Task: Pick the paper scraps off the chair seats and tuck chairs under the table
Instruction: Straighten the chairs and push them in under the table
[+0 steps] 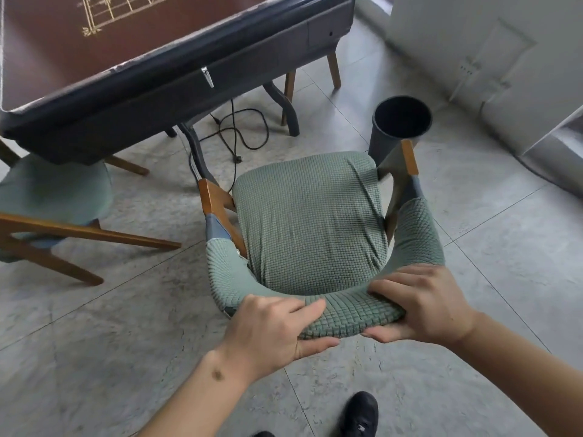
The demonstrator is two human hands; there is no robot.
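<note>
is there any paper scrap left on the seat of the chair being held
No, the green seat of the chair gripped by the left hand and right hand shows only its textured cover.

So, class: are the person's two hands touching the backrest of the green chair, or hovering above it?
Touching. The head view shows the left hand and right hand both gripping the chair's backrest, fingers over the top and thumbs underneath.

Both forearms are showing bare to the frame's lower edge, with no sleeves, rings or watch. The left forearm (202, 386) is bearing a small dark mark near the wrist. A black shoe (359, 414) is covering one foot.
</note>
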